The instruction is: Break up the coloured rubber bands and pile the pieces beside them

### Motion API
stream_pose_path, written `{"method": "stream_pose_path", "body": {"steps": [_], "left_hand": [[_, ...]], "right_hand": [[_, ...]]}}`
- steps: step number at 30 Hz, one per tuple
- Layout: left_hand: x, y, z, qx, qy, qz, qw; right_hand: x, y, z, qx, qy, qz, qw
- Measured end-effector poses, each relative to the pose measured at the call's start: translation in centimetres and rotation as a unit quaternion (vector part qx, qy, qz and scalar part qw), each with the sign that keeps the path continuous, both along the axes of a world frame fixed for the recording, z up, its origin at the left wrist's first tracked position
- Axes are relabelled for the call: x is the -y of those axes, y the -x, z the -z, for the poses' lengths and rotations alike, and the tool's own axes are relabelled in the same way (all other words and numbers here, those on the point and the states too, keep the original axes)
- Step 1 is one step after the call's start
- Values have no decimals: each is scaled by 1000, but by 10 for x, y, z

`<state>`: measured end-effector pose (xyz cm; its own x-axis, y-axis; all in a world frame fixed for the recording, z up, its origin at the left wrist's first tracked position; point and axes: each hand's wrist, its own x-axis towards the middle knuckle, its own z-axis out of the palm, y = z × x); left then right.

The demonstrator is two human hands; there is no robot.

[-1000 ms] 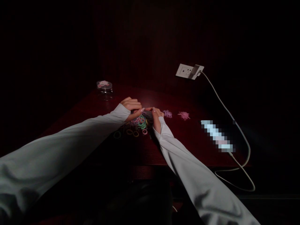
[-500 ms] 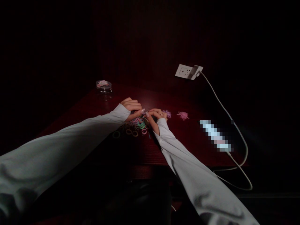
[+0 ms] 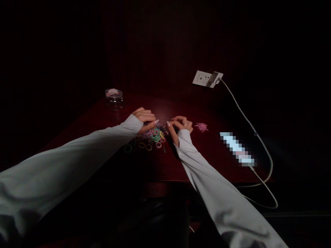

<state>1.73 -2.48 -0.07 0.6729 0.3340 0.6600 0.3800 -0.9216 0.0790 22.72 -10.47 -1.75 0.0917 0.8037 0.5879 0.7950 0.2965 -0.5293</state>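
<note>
Coloured bands [image 3: 156, 137]: lay heaped, partly hidden by the left hand [image 3: 144, 119] at eleven o'clock; saw its thumb and fingers curled, couldn't tell whether pinching anything; at two o'clock, saw the right hand [image 3: 182, 125] with thumb and forefinger close together, likewise unclear; probably called for light, single pinches to avoid tangles; farther, at three o'clock, saw a pink pile [image 3: 201, 127].

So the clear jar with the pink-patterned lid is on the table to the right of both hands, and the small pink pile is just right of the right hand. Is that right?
Not quite: the head view shows the clear jar to the left of both the left hand and the right hand. The small pink pile is where you say.
</note>
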Motion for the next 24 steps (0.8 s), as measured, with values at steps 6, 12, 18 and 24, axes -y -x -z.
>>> {"method": "stream_pose_path", "body": {"steps": [6,12,18,24], "left_hand": [[-6,-3,6,25,-29,-2,999],[3,3,-2,-22,-16,0,1000],[3,3,-1,3,21,-13,1000],[-2,0,1,159,176,-26,971]], "right_hand": [[-15,-76,0,83,-72,155,982],[-21,-111,6,82,-84,170,978],[-34,-106,14,131,-18,175,976],[-30,-96,12,196,-20,197,960]]}}
